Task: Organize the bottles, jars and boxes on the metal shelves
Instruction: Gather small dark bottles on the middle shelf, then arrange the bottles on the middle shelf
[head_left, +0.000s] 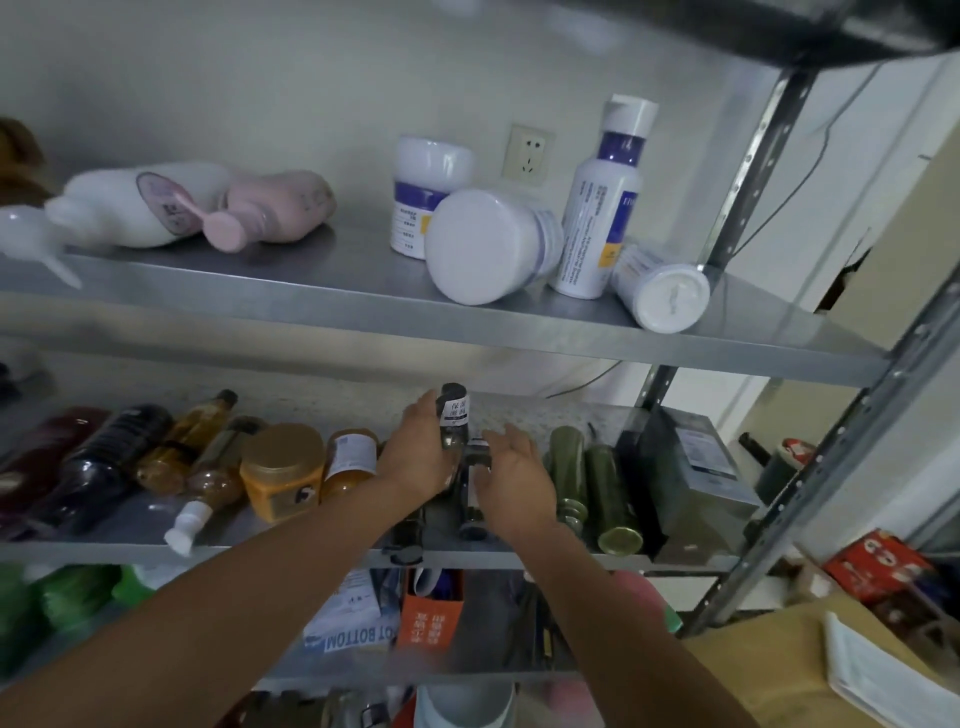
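Observation:
My left hand (415, 457) is shut on a small dark bottle (453, 410) with a white label, held upright above the middle shelf (130, 545). My right hand (511, 470) is beside it with fingers apart, resting over another dark bottle (470, 499) that lies on the shelf. Amber bottles (208, 447) and an orange jar (283, 470) lie to the left. Green bottles (608, 493) lie to the right. On the upper shelf (311, 296) white jars (488, 247) and a tall white bottle (605, 197) stand or lie tipped.
A pink bottle (275, 210) and a white bottle (140, 205) lie on the upper shelf's left. A grey box (696, 478) sits at the middle shelf's right end. An orange box (431, 618) stands on the lower shelf. A metal upright (841, 467) runs diagonally on the right.

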